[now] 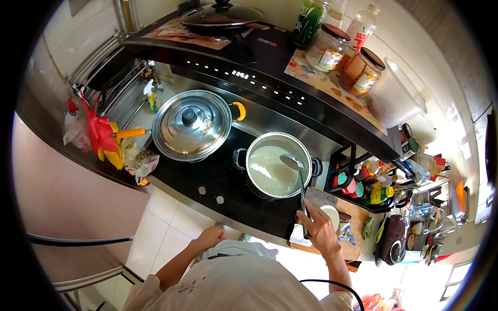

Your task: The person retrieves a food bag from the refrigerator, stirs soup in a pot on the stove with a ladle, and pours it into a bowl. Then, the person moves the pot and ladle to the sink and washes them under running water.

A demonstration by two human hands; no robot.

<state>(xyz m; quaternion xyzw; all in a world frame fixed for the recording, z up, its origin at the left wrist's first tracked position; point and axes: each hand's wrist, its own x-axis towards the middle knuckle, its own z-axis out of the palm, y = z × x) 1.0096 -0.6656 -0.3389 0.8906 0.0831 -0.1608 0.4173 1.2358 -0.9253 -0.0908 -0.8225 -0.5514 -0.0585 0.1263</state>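
My right hand is closed around the handle of a metal ladle. The ladle's bowl is at the right side of a steel pot with two dark handles, over or touching the pale, cloudy liquid inside. I cannot tell how deep it sits. My left hand is curled closed by my waist, close to the front edge of the black stove. Whatever its fingers hold, if anything, is hidden.
A large lidded pot with yellow-orange handles stands on the left burner. Right of the stove lie a wooden board and a white bowl. Jars and a lidded pan rest on the range hood above. Bags hang at left.
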